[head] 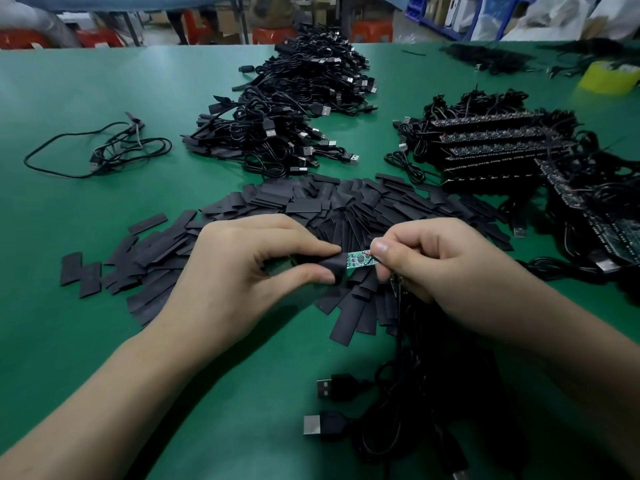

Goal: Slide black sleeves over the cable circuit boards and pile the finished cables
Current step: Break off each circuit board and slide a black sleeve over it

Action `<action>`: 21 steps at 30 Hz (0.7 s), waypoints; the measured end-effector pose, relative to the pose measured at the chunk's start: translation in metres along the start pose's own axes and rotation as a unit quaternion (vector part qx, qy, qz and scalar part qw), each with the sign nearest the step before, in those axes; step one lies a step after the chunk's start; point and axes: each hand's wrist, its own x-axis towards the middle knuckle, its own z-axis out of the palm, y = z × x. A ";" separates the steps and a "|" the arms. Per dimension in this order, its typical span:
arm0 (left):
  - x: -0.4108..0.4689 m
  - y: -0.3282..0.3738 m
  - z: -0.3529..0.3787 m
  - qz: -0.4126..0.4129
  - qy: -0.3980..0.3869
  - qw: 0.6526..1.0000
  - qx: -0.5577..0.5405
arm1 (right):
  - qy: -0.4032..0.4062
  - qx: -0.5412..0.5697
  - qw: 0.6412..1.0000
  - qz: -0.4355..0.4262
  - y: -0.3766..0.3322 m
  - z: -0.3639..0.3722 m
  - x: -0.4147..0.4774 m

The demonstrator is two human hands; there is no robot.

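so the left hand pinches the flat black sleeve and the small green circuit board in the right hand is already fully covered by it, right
Not fully. The head view shows the left hand pinching the flat black sleeve, but the small green circuit board held by the right hand is only partly inside; the end near that hand is bare.

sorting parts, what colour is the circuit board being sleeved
The circuit board is green; head view.

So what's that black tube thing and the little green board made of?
Black sleeve: probably soft matte plastic tubing; dull surface, squashed where the left hand pinches it. Green board: likely stiff circuit-board laminate, shiny green with tiny dark chips.
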 end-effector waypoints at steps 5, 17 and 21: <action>-0.001 0.001 -0.001 0.013 -0.007 1.000 0.010 | -0.025 0.049 0.998 0.028 0.000 -0.002 0.000; -0.003 0.010 0.011 0.003 0.005 1.000 -0.014 | 0.017 -0.015 0.999 -0.043 -0.001 0.010 -0.003; -0.002 0.010 0.011 -0.010 0.032 0.999 -0.030 | 0.047 0.039 0.996 -0.072 0.000 0.006 -0.002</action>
